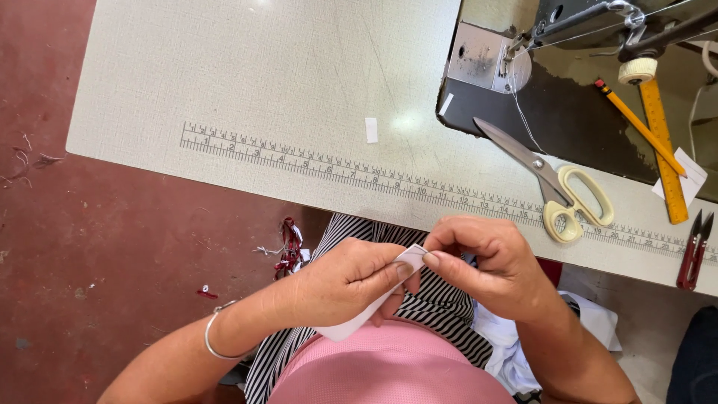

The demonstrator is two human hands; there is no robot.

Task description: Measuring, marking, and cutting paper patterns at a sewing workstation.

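My left hand (351, 280) and right hand (479, 258) meet in front of me, just off the near edge of the sewing table (247, 90). Both are pinched, thumb against fingers, on one small white strip of cloth (374, 303): the right grips its upper tip, the left clamps it lower down, and the rest trails out below my left palm toward my lap. I judge the work to be at an early stage, since the strip is off the table and nowhere near the sewing machine (568, 67), which sits well apart at the far right. The cream-handled scissors (557, 187) lie untouched on the table beside the printed ruler (374, 176). A tiny white scrap (372, 129) rests farther up the tabletop.
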